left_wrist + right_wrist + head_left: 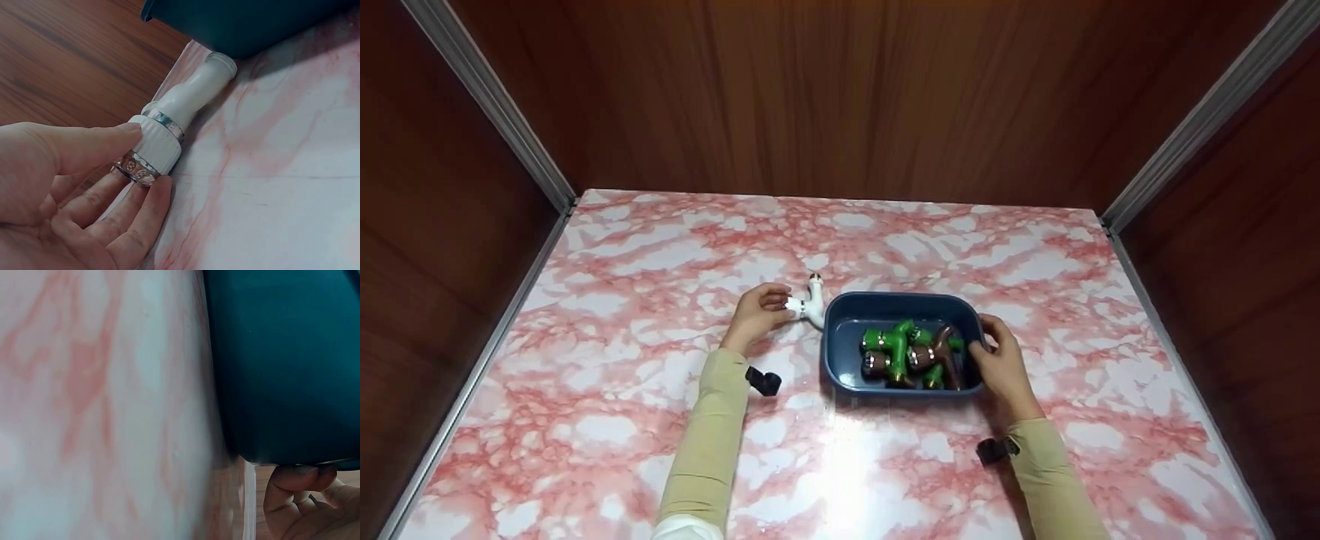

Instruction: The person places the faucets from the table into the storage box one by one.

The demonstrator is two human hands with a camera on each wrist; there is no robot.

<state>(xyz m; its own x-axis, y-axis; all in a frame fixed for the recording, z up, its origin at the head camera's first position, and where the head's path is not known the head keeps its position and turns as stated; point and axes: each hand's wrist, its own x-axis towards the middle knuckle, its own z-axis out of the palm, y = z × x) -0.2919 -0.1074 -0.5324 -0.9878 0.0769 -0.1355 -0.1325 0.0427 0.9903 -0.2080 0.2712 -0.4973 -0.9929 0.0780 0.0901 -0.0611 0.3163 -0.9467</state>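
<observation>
My left hand (757, 315) is at a white tap (813, 309) lying on the table, thumb on one side of its ribbed knob (154, 143) and fingers on the other. The far end of the tap reaches the left side of a dark blue plastic basin (847, 386). Several taps lie heaped inside the basin, among them a green tap (898, 349) and a brown tap (945, 352). At the basin's right end, my right hand (1001, 364) grips the rim, the thumb over the edge and fingers against the outer wall (281, 382).
A table (607, 427) with a red and white marbled top spreads round the basin. Brown wood-grain panels (840, 97) enclose it at the back and both sides, with metal strips (495, 97) in the corners. Small black wrist mounts (765, 381) sit on both sleeves.
</observation>
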